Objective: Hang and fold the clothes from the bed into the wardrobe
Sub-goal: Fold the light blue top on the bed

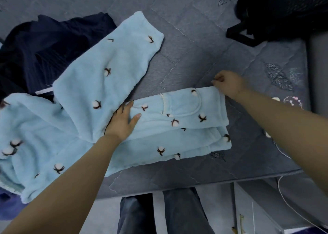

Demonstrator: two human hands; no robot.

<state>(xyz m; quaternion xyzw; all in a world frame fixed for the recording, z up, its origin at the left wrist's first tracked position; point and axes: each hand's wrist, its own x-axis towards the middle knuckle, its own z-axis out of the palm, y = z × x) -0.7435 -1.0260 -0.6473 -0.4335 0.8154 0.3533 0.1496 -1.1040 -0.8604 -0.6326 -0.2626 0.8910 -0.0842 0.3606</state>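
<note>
A light blue fleece garment with small cotton-flower prints lies spread across the grey quilted bed. Its right part is folded into a flat band near the bed's front edge. My left hand presses flat on the fold at the middle, fingers straight. My right hand pinches the far right corner of the folded band, fingers curled on the cloth. A sleeve or leg of the garment stretches up and away toward the middle of the bed.
A dark navy garment is heaped at the left, partly under the blue one. A black bag with a strap sits at the far right corner. A cabinet and a white cable are below the bed edge by my legs.
</note>
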